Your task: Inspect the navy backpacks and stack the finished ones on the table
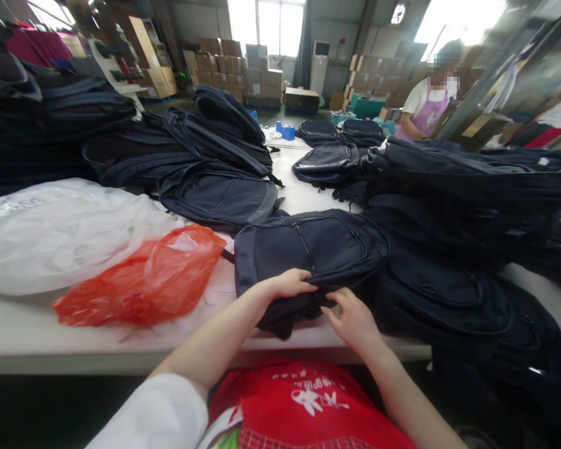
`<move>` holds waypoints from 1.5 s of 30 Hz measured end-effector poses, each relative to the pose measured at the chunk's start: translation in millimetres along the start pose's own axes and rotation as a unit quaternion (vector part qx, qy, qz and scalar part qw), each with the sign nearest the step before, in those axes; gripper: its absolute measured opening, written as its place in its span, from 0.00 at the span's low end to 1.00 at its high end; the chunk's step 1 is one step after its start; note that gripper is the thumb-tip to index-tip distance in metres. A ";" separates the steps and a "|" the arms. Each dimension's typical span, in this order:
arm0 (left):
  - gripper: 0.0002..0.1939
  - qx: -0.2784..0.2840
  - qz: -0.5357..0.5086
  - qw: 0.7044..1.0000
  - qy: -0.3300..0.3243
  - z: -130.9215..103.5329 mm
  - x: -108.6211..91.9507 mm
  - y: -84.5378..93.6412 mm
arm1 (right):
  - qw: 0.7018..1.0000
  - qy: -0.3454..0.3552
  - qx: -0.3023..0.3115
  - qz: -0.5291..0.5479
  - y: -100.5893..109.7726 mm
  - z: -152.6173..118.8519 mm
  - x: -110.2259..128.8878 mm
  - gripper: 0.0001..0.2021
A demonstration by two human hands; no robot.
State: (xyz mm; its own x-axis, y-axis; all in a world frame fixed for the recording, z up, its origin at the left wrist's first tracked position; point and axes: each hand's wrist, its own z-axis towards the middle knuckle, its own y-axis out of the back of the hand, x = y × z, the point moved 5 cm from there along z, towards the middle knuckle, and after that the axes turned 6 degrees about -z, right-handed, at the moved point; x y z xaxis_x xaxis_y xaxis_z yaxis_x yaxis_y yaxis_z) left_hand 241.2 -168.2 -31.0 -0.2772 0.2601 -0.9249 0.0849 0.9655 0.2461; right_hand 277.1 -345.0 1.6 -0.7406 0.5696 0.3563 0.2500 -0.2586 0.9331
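Note:
A dark navy backpack (280, 249) lies on its back on the white table (23, 330), with its zipped front facing up. At its near side, my left hand (293, 284) is bent over the edge, its fingertips curled into the dark fabric. My right hand (350, 315) is close beside it, thumb and fingers bent at the same side of the bag. What the fingertips of either hand grip is hidden in the dark cloth. Straps and a loose flap hang from the near side below my hands.
An orange-red plastic bag (154, 274) and a large clear plastic bag (70, 231) lie on the left. Navy backpacks are piled at left (51, 118) and right (449, 187). A person in a purple apron (427, 115) stands beyond. Cartons (224, 65) are stacked far back.

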 end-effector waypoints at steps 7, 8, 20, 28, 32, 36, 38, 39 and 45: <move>0.20 0.026 -0.090 0.996 0.005 7.2 17.3 -2.7 | 0.989 -0.044 0.062 -0.131 -21.4 8.5 25.8 0.10; 0.20 0.025 -0.092 0.995 0.004 6.4 17.7 -2.6 | 0.987 -0.043 0.061 -0.145 -22.5 8.8 28.3 0.09; 0.17 0.014 -0.023 0.999 0.020 -1.2 21.6 4.8 | 0.977 0.071 0.100 -0.175 -47.4 8.0 13.6 0.09; 0.16 0.024 -0.107 0.994 -0.007 -2.2 23.4 6.4 | 0.957 0.036 -0.039 -0.285 12.9 18.8 -17.1 0.12; 0.20 0.062 -0.261 0.963 -0.016 -0.3 24.5 5.8 | 0.937 -0.047 -0.057 -0.342 74.6 56.7 -43.7 0.12; 0.25 0.086 -0.376 0.922 -0.016 -1.3 23.3 6.4 | 0.937 -0.124 -0.073 -0.318 123.5 96.0 -76.1 0.10; 0.26 0.079 -0.416 0.906 -0.015 -3.3 23.7 8.8 | 0.935 -0.143 -0.092 -0.310 137.9 111.2 -86.7 0.10; 0.26 0.074 -0.434 0.898 -0.017 -4.6 24.1 10.4 | 0.934 -0.149 -0.102 -0.309 142.1 116.9 -89.5 0.10; 0.21 0.036 -0.527 0.848 -0.037 -13.1 29.9 19.2 | 0.930 -0.119 -0.162 -0.309 133.1 116.5 -64.2 0.15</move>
State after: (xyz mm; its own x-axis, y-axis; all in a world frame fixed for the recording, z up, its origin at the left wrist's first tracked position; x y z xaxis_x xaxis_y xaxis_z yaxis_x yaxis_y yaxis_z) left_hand 222.1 -141.8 -50.2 -0.1747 -0.7515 -0.6362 -0.1131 0.6572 -0.7452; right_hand 430.7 -325.1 108.6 -0.5115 0.8343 -0.2055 -0.4069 -0.0246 0.9131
